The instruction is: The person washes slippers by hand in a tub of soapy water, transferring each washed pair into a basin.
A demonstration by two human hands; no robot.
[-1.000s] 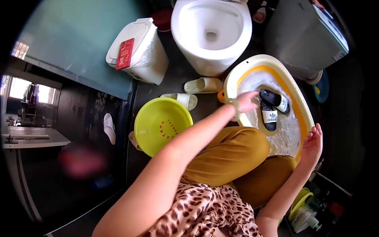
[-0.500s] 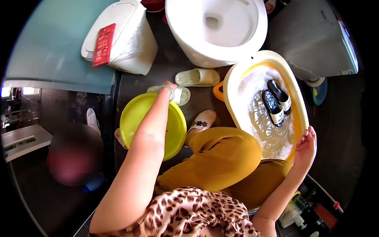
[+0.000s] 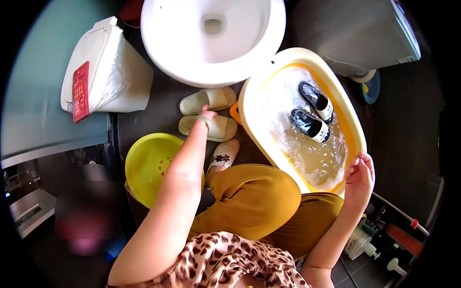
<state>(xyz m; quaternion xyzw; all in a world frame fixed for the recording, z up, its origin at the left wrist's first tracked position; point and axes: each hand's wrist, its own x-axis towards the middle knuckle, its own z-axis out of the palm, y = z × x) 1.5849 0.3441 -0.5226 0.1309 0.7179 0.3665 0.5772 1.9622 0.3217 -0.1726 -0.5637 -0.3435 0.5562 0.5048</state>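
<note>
My left hand (image 3: 208,114), with a pale bangle at its wrist, is over two light green slippers, between the upper slipper (image 3: 197,102) and the lower slipper (image 3: 224,128). Its visible fingers look spread; whether they touch a slipper is unclear. A yellow-green basin (image 3: 146,165) lies beneath my left forearm. My right hand (image 3: 360,175) is raised by the lower right rim of a cream tub (image 3: 357,129), fingers loosely bent and holding nothing. Foamy, murky water fills the tub. Two black sandals with white straps, one upper right (image 3: 312,94) and one lower left (image 3: 302,121), float in it.
A toilet (image 3: 192,67) stands ahead, with a white bin (image 3: 132,81) to its left bearing a red packet (image 3: 80,91). A grey appliance (image 3: 355,33) is at upper right. Bottles (image 3: 357,242) stand at lower right. Another person, blurred, is at lower left.
My left hand has moved from near the basin's upper rim to the slippers, and the lower slipper shows more fully. The view has shifted. My right hand remains beside the tub.
</note>
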